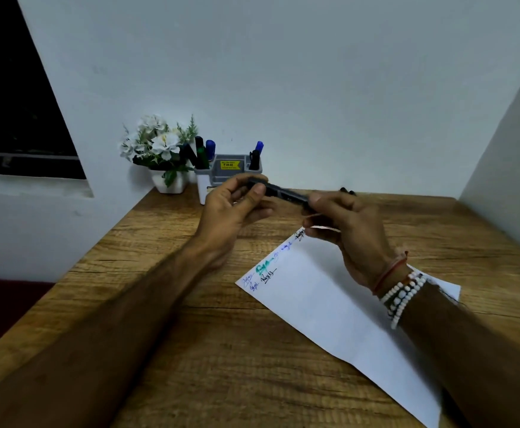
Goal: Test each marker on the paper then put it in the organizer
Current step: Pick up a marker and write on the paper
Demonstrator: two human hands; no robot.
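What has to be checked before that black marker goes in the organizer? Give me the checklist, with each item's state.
1. Grip on the black marker: ok. The left hand pinches one end and the right hand holds the barrel, above the table.
2. Cap seated: cannot tell. The left hand's fingers cover that end.
3. This marker tested: cannot tell. The paper bears blue, green and black scribbles, but none can be tied to it.
4. Organizer upright, just behind the hands: ok.
5. Free room in it: cannot tell. Both end cups hold stored markers.
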